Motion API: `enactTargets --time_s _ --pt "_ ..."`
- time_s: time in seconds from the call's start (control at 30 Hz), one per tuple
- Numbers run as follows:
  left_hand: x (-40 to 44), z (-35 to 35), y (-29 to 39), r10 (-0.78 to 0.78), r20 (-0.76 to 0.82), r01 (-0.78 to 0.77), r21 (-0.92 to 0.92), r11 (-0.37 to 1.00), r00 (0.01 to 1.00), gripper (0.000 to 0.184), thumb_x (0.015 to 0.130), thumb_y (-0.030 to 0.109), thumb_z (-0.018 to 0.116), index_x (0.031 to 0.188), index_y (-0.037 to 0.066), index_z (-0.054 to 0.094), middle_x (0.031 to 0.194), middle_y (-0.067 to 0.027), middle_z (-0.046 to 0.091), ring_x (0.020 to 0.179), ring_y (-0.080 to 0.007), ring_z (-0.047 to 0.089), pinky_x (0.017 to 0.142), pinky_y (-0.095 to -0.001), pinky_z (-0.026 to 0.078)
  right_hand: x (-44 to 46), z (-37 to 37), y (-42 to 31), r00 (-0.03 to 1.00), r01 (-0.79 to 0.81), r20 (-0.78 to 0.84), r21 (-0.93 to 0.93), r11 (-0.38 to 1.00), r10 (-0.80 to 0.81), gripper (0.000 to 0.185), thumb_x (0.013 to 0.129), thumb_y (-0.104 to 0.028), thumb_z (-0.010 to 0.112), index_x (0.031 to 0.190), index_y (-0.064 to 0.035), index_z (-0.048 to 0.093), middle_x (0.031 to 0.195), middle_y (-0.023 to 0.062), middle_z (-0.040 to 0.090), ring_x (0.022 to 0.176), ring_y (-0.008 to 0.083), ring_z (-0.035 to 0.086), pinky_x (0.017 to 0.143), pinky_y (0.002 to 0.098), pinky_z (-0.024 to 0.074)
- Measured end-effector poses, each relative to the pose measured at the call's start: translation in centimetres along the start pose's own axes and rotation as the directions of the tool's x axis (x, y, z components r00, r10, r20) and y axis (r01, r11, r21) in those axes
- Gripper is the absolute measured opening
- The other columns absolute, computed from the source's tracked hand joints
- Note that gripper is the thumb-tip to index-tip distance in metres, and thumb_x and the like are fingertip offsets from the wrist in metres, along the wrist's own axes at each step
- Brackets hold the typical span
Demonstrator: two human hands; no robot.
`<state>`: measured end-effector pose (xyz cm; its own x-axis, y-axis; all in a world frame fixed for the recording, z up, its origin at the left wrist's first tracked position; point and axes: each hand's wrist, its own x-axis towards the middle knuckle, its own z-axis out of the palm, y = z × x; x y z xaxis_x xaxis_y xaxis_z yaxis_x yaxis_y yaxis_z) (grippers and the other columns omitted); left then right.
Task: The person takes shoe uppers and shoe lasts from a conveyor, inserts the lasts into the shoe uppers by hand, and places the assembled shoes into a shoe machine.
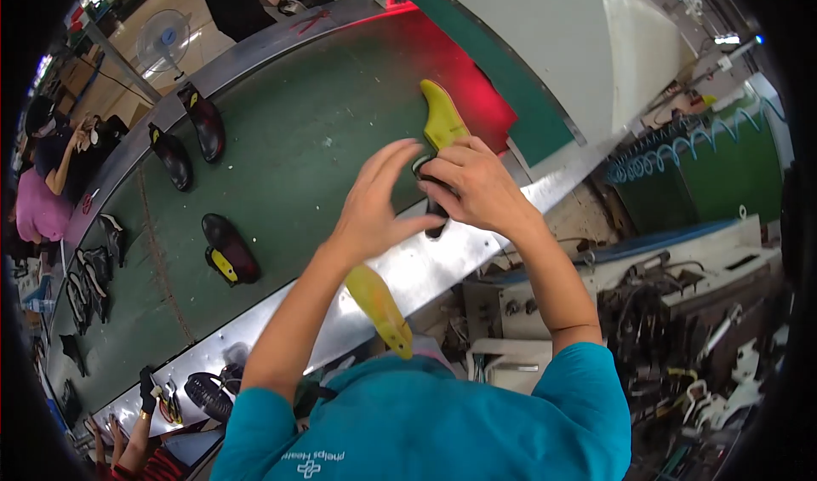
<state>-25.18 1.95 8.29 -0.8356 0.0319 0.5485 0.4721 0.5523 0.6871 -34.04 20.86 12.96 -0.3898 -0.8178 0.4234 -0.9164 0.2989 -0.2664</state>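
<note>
My right hand (478,183) is closed around a small black shoe upper (436,209), which it partly hides, above the belt's metal edge. Beside it, my left hand (374,200) has its fingers curved and apart. The left thumb reaches toward the upper; whether it touches I cannot tell. Just beyond the right hand lies a yellow-green shoe last (442,117), toe pointing away. A second yellow shoe last (379,311) is close to my body, below the left hand.
On the green conveyor belt (289,140) sit black shoes (228,249) with yellow lasts inside, two more (173,157) (204,125) farther off. Several black uppers (89,281) lie at the left. Red light falls by the machine housing (545,38). Other people work along the far side and lower left.
</note>
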Motion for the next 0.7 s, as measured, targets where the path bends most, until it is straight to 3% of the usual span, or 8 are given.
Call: enactTargets --time_s 0.1,0.2,0.3,0.4,0.47,0.57,0.67,0.7 --pt "0.4 2.0 2.6 0.037 0.300 0.028 -0.207 0.978 0.953 0.057 0.070 0.020 0.092 0.115 -0.001 0.065 0.114 -0.0127 0.071 0.100 -0.0263 0.069 0.085 -0.0383 0.054 -3.5 -2.0 -4.0 0.976 -0.127 -0.157 0.163 0.978 0.153 0.014 0.086 -0.015 0.077 0.094 -0.0053 0.071 0.078 0.0100 0.065 0.065 0.0290 0.064 0.056 0.0361 0.0502" --pt "-3.2 3.9 5.5 -0.109 0.610 0.534 -0.578 0.617 0.785 0.029 0.082 0.022 0.088 0.091 0.002 0.070 0.083 0.0022 0.068 0.077 -0.0035 0.057 0.068 -0.0247 0.047 -8.5 -0.9 -5.9 0.694 -0.340 -0.264 0.700 0.629 0.669 0.021 0.100 -0.022 0.067 0.094 -0.0021 0.071 0.066 0.0017 0.061 0.060 0.0160 0.061 0.056 0.0321 0.0489" --pt "-9.5 5.3 6.8 -0.286 0.560 0.625 -0.737 0.258 0.778 0.032 0.084 0.022 0.086 0.100 0.002 0.067 0.088 -0.0003 0.068 0.078 -0.0078 0.062 0.071 -0.0274 0.052 -18.7 5.0 -8.0 0.320 -0.442 0.156 0.897 0.002 0.935 0.051 0.107 -0.048 0.051 0.106 -0.0014 0.071 0.080 0.0035 0.064 0.069 0.0144 0.061 0.066 0.0299 0.0513" --pt "-14.1 3.0 6.1 -0.471 0.506 0.577 -0.817 0.007 0.722 0.027 0.088 0.018 0.082 0.103 0.004 0.064 0.090 -0.0022 0.065 0.078 -0.0131 0.063 0.074 -0.0312 0.054 -30.2 16.2 -15.2 -0.046 -0.667 0.510 0.625 -0.406 0.859 0.057 0.106 -0.054 0.049 0.115 -0.0028 0.070 0.101 0.0124 0.073 0.096 0.0220 0.070 0.090 0.0398 0.0551" --pt "-17.3 1.6 5.9 -0.571 0.455 0.557 -0.831 0.003 0.683 0.022 0.090 0.015 0.079 0.103 0.004 0.064 0.090 -0.0023 0.064 0.081 -0.0140 0.063 0.075 -0.0328 0.054 -28.6 14.7 -25.3 0.456 0.268 0.584 0.629 -0.730 0.671 0.066 0.106 -0.058 0.041 0.127 -0.0011 0.067 0.117 0.0170 0.073 0.106 0.0269 0.071 0.099 0.0362 0.0534" --pt "-23.6 0.5 3.5 -0.553 0.606 0.679 -0.728 -0.096 0.571 0.031 0.095 0.018 0.076 0.117 0.002 0.062 0.106 -0.0069 0.067 0.098 -0.0179 0.066 0.090 -0.0373 0.054 -29.5 17.0 -28.2 0.216 0.662 0.387 0.617 -0.426 0.897 0.062 0.108 -0.050 0.040 0.127 0.0018 0.066 0.119 0.0182 0.073 0.107 0.0309 0.071 0.101 0.0387 0.0538" --pt "-26.5 -3.2 1.6 -0.336 0.864 0.882 -0.445 -0.158 0.376 0.041 0.102 0.027 0.066 0.130 -0.002 0.058 0.122 -0.0112 0.069 0.114 -0.0221 0.066 0.098 -0.0410 0.055 -30.7 16.7 -29.1 0.382 0.555 0.239 0.713 -0.429 0.893 0.055 0.108 -0.041 0.039 0.127 0.0034 0.066 0.119 0.0186 0.073 0.105 0.0325 0.072 0.100 0.0414 0.0552" --pt "-26.6 -4.7 0.2 -0.156 0.926 0.911 -0.370 -0.183 0.345 0.043 0.101 0.025 0.067 0.132 -0.003 0.059 0.124 -0.0109 0.069 0.114 -0.0193 0.067 0.100 -0.0372 0.054 -29.9 15.5 -29.5 0.278 0.510 0.344 0.738 -0.442 0.897 0.052 0.107 -0.039 0.042 0.120 0.0035 0.068 0.108 0.0171 0.075 0.096 0.0310 0.074 0.090 0.0416 0.0599"
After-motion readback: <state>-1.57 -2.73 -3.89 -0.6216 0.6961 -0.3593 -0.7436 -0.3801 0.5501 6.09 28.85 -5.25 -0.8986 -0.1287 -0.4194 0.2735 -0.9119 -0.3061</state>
